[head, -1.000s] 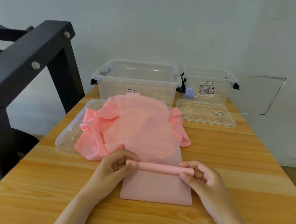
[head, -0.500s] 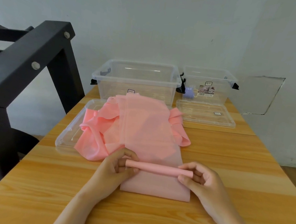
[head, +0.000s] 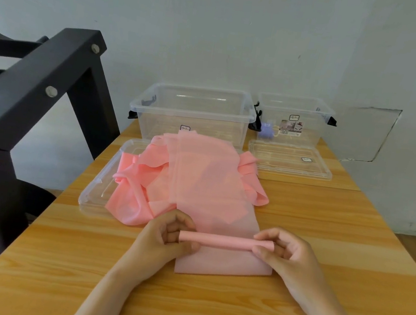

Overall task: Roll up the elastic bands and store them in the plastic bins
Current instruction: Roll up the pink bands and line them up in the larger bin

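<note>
A pink elastic band [head: 223,266] lies flat on the wooden table [head: 205,313], its near part wound into a thin roll [head: 226,241]. My left hand [head: 162,237] pinches the roll's left end and my right hand [head: 287,252] pinches its right end. Behind the roll, a loose heap of pink bands [head: 193,176] spreads toward two clear plastic bins: a large one [head: 191,114] at the back middle and a smaller one [head: 296,119] to its right.
One clear lid [head: 97,189] lies under the heap's left side, another clear lid [head: 290,160] in front of the smaller bin. A small purple object [head: 266,131] sits between the bins. A black metal frame [head: 20,107] stands left of the table.
The roll has grown thicker and moved toward me. The flat strip of band in front of it has become shorter. Both hands kept their hold on the roll's ends.
</note>
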Available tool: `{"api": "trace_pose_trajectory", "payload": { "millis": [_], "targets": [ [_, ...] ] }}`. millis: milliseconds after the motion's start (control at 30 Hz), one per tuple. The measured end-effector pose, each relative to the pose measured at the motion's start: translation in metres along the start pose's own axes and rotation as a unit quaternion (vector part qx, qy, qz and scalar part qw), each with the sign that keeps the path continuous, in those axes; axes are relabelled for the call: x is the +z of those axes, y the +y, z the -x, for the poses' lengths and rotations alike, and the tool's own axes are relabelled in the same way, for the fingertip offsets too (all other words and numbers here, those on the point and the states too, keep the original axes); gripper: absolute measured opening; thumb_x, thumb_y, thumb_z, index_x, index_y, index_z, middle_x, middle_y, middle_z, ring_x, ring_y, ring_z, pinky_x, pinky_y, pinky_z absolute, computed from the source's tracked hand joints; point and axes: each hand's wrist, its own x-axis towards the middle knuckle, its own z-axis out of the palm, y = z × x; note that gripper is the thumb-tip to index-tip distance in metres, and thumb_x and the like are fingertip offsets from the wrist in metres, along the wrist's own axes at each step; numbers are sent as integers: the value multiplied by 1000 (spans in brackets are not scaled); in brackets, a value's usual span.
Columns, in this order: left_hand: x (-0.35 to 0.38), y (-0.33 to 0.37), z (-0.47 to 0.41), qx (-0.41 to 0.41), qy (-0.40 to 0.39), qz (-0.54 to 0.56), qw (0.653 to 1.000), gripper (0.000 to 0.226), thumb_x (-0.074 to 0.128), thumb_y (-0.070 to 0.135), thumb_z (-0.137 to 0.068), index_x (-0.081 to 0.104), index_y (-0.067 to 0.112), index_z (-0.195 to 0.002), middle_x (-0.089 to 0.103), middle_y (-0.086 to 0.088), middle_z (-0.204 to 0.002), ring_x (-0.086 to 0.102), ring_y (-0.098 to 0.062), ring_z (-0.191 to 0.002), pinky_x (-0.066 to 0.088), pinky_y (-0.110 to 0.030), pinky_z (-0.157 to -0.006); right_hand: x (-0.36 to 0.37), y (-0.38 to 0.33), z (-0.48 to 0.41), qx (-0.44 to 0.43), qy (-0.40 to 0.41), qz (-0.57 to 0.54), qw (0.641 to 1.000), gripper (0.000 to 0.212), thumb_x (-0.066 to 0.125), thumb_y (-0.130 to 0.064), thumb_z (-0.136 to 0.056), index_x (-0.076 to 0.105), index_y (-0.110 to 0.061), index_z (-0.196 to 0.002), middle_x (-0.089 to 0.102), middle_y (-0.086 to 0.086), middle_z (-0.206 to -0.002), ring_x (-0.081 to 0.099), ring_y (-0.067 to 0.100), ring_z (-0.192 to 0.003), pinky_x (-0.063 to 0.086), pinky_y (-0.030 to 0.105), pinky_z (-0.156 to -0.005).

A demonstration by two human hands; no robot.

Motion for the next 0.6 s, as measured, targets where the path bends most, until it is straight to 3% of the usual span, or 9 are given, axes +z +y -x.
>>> {"api": "trace_pose_trajectory", "payload": {
  "millis": [167, 367, 600],
  "targets": [
    [-1, 3, -1, -23, -1, 1, 1000, 23, 75, 1, -78, 64, 5, -98, 73, -5, -88, 68, -12, -83, 51, -16, -73, 1, 1, 0, 5, 0, -6, 1000, 20, 70, 6, -80, 69, -14, -82, 72, 5, -84, 66, 12, -77, 50, 17, -68],
    [-3, 0, -1, 2, 16, -18, 1000, 28, 79, -6, -71, 66, 7, -92, 71, -1, -90, 67, -14, -87, 52, -21, -78, 2, -3, 1, 15, -3, 7, 1000, 21, 73, -1, -80, 72, -17, -94, 74, -7, -91, 68, 4, -84, 49, 12, -69],
    [1, 2, -2, -22, -3, -34, 999, 15, 70, 5, -84, 67, 11, -98, 73, 1, -88, 67, -7, -84, 48, -13, -74, 0, 0, 0, 5, -8, 12, 1000, 18, 72, 6, -78, 72, -12, -83, 74, -2, -88, 68, 9, -83, 49, 14, -70]
  ]
}}
